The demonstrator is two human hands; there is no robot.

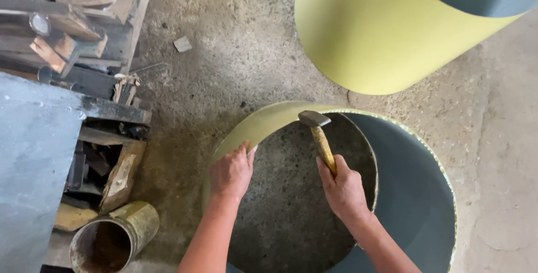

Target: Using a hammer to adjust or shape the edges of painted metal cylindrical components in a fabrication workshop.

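Hammer inside drum; second drum behind

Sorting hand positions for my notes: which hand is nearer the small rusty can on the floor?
Left. The left hand grips the yellow sheet's edge, right of the can. The right hand, holding the hammer, is farther right.
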